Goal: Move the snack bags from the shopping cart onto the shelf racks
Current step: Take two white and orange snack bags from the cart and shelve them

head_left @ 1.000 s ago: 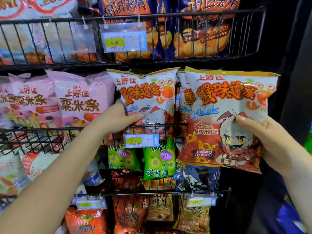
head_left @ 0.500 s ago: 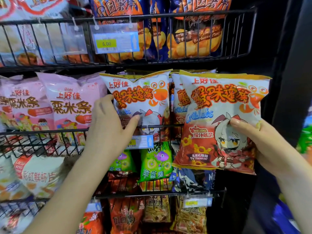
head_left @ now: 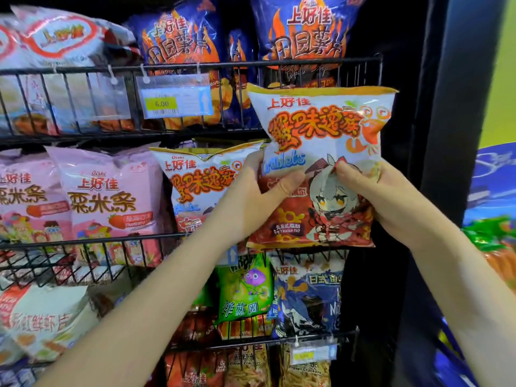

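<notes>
A white and orange crab-flavour snack bag (head_left: 321, 141) is held upright in front of the right end of the middle wire rack (head_left: 83, 243). My left hand (head_left: 251, 196) grips its left edge, thumb across the front. My right hand (head_left: 391, 202) pinches its right side at the cartoon figure. A matching crab snack bag (head_left: 195, 185) stands in the rack just left of it, partly hidden behind my left hand. The shopping cart is out of view.
Pink corn-stick bags (head_left: 109, 196) fill the rack's left part. Blue potato-chip bags (head_left: 178, 43) sit in the upper rack (head_left: 307, 62) with a price tag (head_left: 176, 103). Green and dark blue bags (head_left: 245, 289) hang lower. A black shelf post (head_left: 446, 135) stands at right.
My left hand left the shelved crab bag and took hold of the bag's left edge. The bag rose and now both hands hold it.
</notes>
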Motion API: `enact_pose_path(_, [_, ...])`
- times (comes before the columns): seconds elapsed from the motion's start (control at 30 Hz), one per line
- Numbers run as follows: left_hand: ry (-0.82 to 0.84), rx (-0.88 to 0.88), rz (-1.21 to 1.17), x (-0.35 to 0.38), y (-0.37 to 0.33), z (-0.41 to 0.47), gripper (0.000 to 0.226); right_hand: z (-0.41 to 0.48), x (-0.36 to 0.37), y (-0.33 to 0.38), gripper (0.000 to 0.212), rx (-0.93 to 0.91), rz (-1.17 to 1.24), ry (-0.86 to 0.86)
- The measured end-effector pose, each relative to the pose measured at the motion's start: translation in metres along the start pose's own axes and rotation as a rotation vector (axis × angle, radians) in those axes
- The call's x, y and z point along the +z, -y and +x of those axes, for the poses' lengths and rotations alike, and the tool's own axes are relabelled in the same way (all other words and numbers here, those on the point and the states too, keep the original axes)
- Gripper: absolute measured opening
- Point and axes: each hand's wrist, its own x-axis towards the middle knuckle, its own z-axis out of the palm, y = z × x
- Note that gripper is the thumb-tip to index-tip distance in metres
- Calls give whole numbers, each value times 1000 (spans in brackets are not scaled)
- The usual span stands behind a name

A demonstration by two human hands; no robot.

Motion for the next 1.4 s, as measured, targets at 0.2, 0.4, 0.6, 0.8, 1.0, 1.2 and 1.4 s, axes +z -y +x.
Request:
enact_pose_path(0.2, [-50,36,-26,-5,2,20,71,24,-6,7,32,-83,-244,16])
enact_pose_path(0.4, [-28,27,-8,11,12,24,73,27,-12,-11,33,-63,-385,-105])
enact_pose_path(0.6, [31,-25,64,23,18,24,66,22,-14,-29,40,-8,-485,-182])
enact_pose_path(0.8, [95,-106,211,23,14,21,90,16,-10,-36,55,65,-577,-203])
enact_pose_path(1.0, [202,-117,375,17,12,7,118,14,-21,-29,75,159,-722,-5])
enact_pose_path(1.2, [170,-230,435,27,10,8,89,13,-22,-31,76,115,-834,8])
enact_pose_path(1.4, [266,-378,616,23,19,19,52,19,-19,-39,76,144,-823,-48])
